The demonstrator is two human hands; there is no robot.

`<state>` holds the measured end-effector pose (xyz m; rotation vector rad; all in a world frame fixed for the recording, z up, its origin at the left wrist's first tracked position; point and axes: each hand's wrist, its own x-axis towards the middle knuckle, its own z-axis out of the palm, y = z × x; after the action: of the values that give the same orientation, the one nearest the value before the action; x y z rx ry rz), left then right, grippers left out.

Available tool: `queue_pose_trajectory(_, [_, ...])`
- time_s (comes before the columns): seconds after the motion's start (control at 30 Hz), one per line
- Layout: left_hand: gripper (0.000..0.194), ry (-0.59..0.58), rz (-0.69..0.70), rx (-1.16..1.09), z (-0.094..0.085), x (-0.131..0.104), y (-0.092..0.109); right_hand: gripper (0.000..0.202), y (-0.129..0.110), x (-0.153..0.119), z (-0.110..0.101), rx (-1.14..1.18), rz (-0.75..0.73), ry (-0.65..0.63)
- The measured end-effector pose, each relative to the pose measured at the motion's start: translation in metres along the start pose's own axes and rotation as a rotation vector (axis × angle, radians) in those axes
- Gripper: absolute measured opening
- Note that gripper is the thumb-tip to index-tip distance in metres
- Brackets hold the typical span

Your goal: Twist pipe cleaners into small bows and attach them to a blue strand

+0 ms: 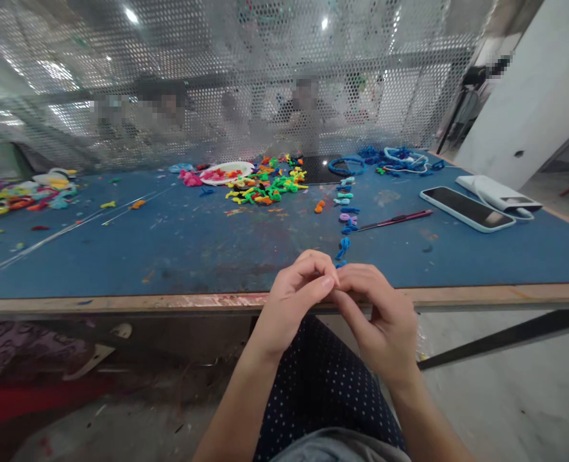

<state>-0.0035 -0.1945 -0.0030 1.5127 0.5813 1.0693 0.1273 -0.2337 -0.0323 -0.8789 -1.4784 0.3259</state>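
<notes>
My left hand (299, 290) and my right hand (379, 307) meet fingertip to fingertip over the table's front edge. Both are closed in a pinch, and whatever lies between the fingertips is hidden or too small to name. Just beyond the fingers, a row of small twisted blue pieces (343, 247) runs away from me up the table. A pale purple piece (348, 219) and light blue pieces (344, 196) belong to the same row. To its right lies a thin dark red tool (399, 219) with a narrow pointed end.
A heap of green, yellow and orange pieces (269, 186) lies beside a white plate (226, 172). Coiled blue fuzzy strands (399, 159) are at the back right. A phone (467, 208) and a cabled white power bank (498, 194) lie right. Perforated metal mesh (246, 83) stands behind the table.
</notes>
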Motion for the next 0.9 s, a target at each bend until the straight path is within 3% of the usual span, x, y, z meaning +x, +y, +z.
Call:
queue_pose_trajectory(0.27, [0.008,0.086,0.147,-0.001,0.007,0.004,-0.011,0.014,-0.002,0.004,-0.001,-0.018,0.078,0.041])
queue_pose_trajectory(0.6, [0.007,0.208,0.202,0.242,0.011,-0.004,-0.011,0.01,-0.006,0.004,-0.003,-0.206,0.028,0.046])
queue_pose_trajectory(0.9, [0.009,0.283,0.364,0.579,0.011,-0.005,-0.009,0.006,-0.006,0.004,-0.005,-0.378,-0.04,0.046])
